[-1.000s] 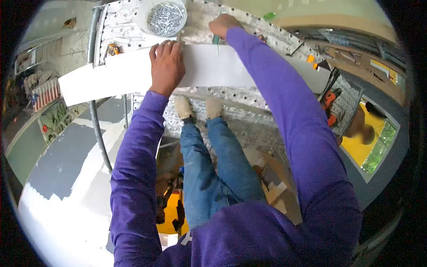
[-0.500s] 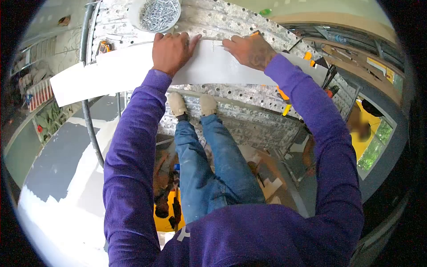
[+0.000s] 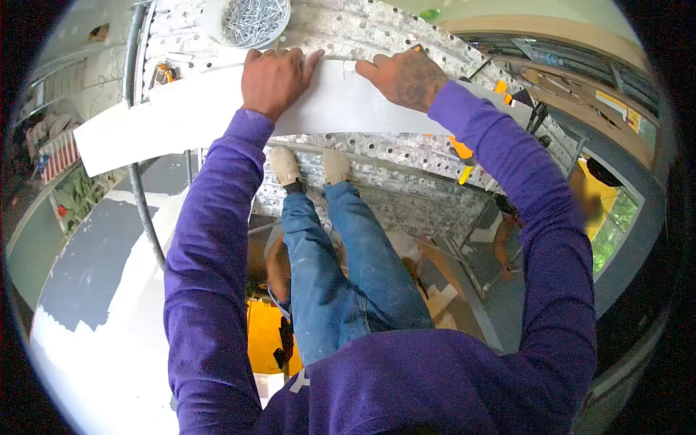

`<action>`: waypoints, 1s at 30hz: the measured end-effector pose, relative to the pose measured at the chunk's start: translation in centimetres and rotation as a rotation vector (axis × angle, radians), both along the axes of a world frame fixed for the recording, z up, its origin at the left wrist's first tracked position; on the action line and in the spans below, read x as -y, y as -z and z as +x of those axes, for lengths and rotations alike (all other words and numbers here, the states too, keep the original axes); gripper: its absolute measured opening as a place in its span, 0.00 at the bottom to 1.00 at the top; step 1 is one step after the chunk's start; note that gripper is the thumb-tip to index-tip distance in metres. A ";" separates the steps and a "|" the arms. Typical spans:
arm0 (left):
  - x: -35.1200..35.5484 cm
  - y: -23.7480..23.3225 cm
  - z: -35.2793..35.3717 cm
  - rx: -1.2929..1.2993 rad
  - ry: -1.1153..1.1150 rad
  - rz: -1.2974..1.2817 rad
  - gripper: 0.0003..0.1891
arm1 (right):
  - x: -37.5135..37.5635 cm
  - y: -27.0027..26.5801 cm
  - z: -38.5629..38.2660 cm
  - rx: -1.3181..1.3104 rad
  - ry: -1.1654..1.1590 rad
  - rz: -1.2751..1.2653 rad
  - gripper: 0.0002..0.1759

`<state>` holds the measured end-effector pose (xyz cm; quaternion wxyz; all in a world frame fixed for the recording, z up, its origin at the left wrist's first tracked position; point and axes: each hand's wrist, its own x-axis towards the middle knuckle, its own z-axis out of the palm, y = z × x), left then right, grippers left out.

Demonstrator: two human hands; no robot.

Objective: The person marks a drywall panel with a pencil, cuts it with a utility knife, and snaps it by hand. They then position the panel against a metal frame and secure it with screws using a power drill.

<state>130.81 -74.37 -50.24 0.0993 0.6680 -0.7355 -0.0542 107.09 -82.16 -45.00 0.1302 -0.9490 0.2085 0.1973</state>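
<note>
A long white strip of drywall (image 3: 181, 112) stretches across in front of me, above the perforated metal scaffold plank (image 3: 391, 163). My left hand (image 3: 274, 83) is closed over its far edge, with the thumb pointing right along that edge. Farther right, my right hand (image 3: 406, 78) grips the same edge, its fingers curled and partly hidden. Between both hands, a short nick or line shows at the strip's edge. Just beyond my left hand stands a white bucket (image 3: 213, 22) of screws (image 3: 254, 22).
A tape measure (image 3: 163, 74) lies left of the bucket. A yellow-and-black tool (image 3: 462, 151) pokes out beneath the strip, near my right sleeve. A scaffold pole (image 3: 147, 217) rises at left. Below the plank, a person in yellow (image 3: 262, 330) is partly visible; another is at right.
My view has shifted slightly, so the strip and both hands sit a little farther up and left. Both hands keep their grip. The person below has moved, and an arm now shows.
</note>
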 end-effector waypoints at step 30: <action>-2.5 -2.5 -0.2 0.046 -0.043 0.253 0.27 | 1.6 -4.2 -4.8 -0.012 0.410 0.185 0.25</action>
